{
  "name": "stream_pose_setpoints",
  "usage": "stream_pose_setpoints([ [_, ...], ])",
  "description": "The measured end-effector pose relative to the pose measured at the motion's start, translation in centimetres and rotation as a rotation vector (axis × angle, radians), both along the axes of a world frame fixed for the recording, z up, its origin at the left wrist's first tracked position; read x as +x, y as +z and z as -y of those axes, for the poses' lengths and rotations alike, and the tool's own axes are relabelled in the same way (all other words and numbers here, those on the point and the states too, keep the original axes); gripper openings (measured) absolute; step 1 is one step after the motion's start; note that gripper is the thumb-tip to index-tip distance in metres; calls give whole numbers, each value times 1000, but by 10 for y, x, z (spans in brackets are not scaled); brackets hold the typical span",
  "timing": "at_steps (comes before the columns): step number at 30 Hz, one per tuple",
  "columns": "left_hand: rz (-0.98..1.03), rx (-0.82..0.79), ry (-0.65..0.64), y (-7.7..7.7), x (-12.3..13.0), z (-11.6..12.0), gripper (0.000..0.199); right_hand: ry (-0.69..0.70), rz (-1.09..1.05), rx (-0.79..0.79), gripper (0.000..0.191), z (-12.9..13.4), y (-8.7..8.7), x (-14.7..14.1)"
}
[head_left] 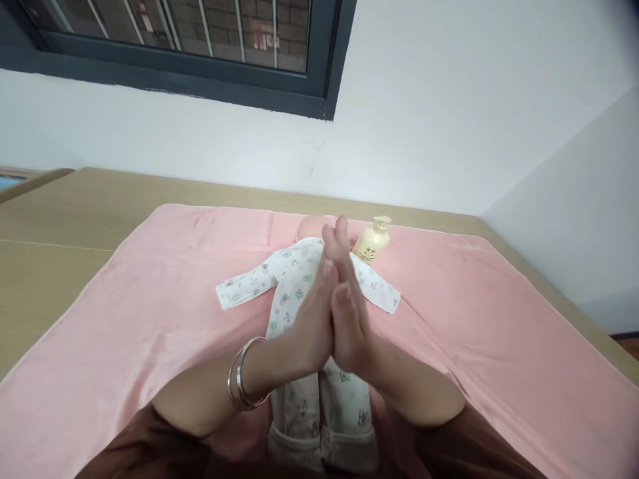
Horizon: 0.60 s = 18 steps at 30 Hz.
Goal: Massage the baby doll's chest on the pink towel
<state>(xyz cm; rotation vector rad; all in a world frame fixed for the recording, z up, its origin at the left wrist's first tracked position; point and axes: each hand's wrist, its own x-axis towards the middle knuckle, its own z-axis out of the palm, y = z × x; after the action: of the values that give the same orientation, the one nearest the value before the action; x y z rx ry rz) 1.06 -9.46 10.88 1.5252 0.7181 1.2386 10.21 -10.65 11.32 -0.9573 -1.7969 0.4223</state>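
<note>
My left hand (pixel 312 332) and my right hand (pixel 353 326) are pressed palm to palm, fingers stretched out and pointing away from me. Neither has anything visible in it. Below and beyond them lies a baby doll in a white patterned onesie (pixel 292 293), arms spread to both sides. Its rounded head (pixel 312 227) shows only in part, since my fingers cover the rest. A pale yellow pump bottle (pixel 372 241) is beside the doll's head on the right. Two silver bangles (pixel 241 376) circle my left wrist.
A pink blanket (pixel 190 266) with some creases is spread under the doll on a wooden table (pixel 60 226). Behind the table stands a white wall (pixel 409 113), with a dark-framed barred window (pixel 319 60) at upper left.
</note>
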Motion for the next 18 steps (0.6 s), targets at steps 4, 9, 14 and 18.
stream_pose_setpoints([
  [4,161,-56,74,-1,0,-25,53,159,40,-15,61,13,-13,-14],
  [9,185,31,178,-27,-7,-79,51,220,-43,-314,61,2,-14,-5],
  [14,-67,15,266,-81,-16,-120,46,31,-16,-467,41,-41,-42,19],
  [18,-360,106,365,-114,-18,-124,35,-205,287,-226,43,-74,-80,28],
])
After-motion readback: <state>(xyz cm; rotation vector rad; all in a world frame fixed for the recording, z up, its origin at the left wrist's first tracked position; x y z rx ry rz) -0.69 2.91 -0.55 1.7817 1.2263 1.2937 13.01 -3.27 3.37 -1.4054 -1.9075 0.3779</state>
